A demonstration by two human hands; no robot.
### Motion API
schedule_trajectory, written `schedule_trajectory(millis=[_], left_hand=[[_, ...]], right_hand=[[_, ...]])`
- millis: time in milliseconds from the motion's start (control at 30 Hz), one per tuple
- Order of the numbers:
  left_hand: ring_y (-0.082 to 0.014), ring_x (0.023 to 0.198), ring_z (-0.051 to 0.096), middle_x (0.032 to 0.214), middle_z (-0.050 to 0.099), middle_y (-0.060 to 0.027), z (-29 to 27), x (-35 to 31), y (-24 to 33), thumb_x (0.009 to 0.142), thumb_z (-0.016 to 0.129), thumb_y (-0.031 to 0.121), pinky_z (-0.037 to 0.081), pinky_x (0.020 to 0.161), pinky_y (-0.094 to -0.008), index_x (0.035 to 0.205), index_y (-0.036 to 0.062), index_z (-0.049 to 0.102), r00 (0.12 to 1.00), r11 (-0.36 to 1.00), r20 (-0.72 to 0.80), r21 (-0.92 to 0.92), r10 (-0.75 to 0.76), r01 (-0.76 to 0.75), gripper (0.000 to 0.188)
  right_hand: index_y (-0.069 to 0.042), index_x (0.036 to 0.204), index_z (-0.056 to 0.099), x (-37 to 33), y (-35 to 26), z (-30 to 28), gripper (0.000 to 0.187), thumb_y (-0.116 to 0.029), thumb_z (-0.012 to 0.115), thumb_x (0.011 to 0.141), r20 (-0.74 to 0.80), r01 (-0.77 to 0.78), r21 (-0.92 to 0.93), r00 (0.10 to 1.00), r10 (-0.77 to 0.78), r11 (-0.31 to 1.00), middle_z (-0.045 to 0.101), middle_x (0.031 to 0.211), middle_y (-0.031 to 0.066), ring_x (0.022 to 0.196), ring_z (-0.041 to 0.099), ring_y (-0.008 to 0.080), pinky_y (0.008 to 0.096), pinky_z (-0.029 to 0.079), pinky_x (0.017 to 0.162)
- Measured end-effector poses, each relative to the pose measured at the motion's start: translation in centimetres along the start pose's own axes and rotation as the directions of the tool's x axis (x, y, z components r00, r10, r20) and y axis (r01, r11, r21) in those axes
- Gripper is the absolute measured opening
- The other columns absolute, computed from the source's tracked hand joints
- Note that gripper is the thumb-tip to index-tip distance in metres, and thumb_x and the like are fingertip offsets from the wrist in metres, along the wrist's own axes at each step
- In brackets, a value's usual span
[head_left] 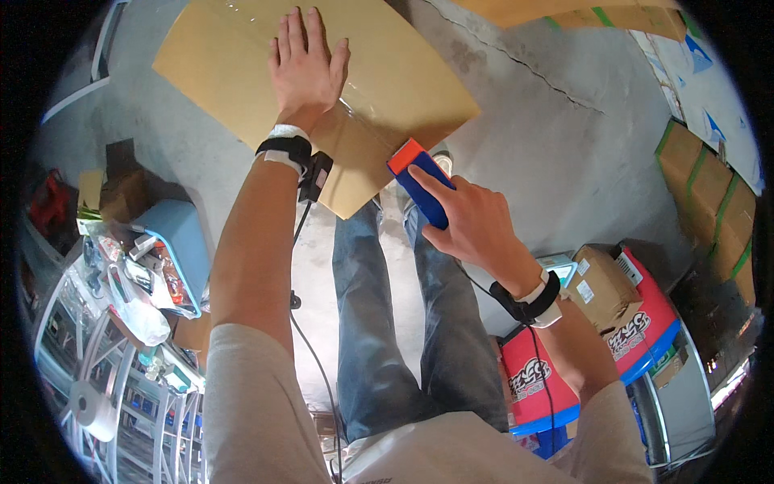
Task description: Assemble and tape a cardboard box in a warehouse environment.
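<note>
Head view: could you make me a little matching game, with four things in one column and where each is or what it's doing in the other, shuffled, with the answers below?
Things
1. Left hand
2. Right hand
3. Light-blue bin
4. White roll

Places and states
A. Gripping a dark-blue tool with an orange-red end
B. Near the picture's lower left edge
C. Resting palm down on a brown cardboard box
D. Filled with mixed items

Right pairs: 1-C, 2-A, 3-D, 4-B
</note>
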State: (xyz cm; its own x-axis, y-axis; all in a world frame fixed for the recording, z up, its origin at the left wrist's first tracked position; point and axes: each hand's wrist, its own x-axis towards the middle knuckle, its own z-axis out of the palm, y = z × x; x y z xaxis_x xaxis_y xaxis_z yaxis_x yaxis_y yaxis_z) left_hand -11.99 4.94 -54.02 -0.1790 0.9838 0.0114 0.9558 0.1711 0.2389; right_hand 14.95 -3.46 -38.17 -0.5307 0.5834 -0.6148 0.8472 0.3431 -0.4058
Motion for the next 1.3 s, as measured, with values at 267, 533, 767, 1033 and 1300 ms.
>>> schedule_trajectory(millis=[267,533,767,1033,1300], left_hand=[[-0.0412,0.155,0.022,0.168,0.024,-0.0205,1.6,-6.3,6.4,0.104,0.042,0.050,0.018,0.124,-0.0581,0.163,0.0218,0.030,0.976,0.972,-0.010,-0.097,0.216,-0.216,0.067],[-0.0384,0.156,0.021,0.170,0.021,-0.0167,1.5,-6.1,6.3,0.104,0.041,0.054,0.018,0.125,-0.0551,0.162,0.0338,0.032,0.976,0.976,0.060,-0.062,0.211,-0.207,0.062],[-0.0366,0.158,0.016,0.172,0.016,-0.0156,1.7,-6.4,5.7,0.104,0.038,0.057,0.014,0.126,-0.0533,0.164,0.0361,0.025,0.976,0.982,0.114,-0.013,0.187,-0.187,0.065],[-0.0362,0.158,0.015,0.172,0.015,-0.0159,1.2,-6.4,5.9,0.103,0.039,0.055,0.013,0.127,-0.0529,0.164,0.0351,0.026,0.975,0.984,0.134,-0.010,0.177,-0.178,0.065],[-0.0377,0.157,0.018,0.171,0.017,-0.0175,1.6,-6.1,6.8,0.103,0.043,0.051,0.016,0.125,-0.0530,0.164,0.0339,0.026,0.975,0.980,0.118,0.036,0.189,-0.195,0.066]], right_hand=[[-0.022,0.149,0.052,-0.5,1.6,1.8,0.078,-0.028,0.081,0.076,-0.104,0.041,0.057,0.994,-0.035,0.998,0.071,0.099,0.0158,0.076,0.074,0.0305,0.0417,0.062,0.066],[-0.028,0.156,0.042,-2.9,2.6,3.8,0.086,-0.023,0.078,0.079,-0.048,-0.016,0.114,0.999,0.022,0.993,0.064,0.122,0.0197,0.096,0.071,0.0324,0.0436,0.062,0.079],[-0.032,0.160,0.035,-9.7,6.6,6.6,0.090,-0.024,0.078,0.081,0.092,-0.097,0.156,0.992,0.083,0.983,0.062,0.127,0.0193,0.099,0.070,0.0338,0.0461,0.060,0.086],[-0.034,0.161,0.031,-11.9,8.6,8.8,0.096,-0.029,0.082,0.079,0.076,-0.075,0.142,0.995,0.065,0.987,0.063,0.123,0.0193,0.102,0.069,0.0341,0.0458,0.060,0.087],[-0.024,0.145,0.054,1.1,7.7,10.1,0.074,-0.024,0.077,0.075,0.023,-0.127,0.159,0.992,0.125,0.979,0.072,0.095,0.0150,0.078,0.073,0.0347,0.0457,0.059,0.069]])
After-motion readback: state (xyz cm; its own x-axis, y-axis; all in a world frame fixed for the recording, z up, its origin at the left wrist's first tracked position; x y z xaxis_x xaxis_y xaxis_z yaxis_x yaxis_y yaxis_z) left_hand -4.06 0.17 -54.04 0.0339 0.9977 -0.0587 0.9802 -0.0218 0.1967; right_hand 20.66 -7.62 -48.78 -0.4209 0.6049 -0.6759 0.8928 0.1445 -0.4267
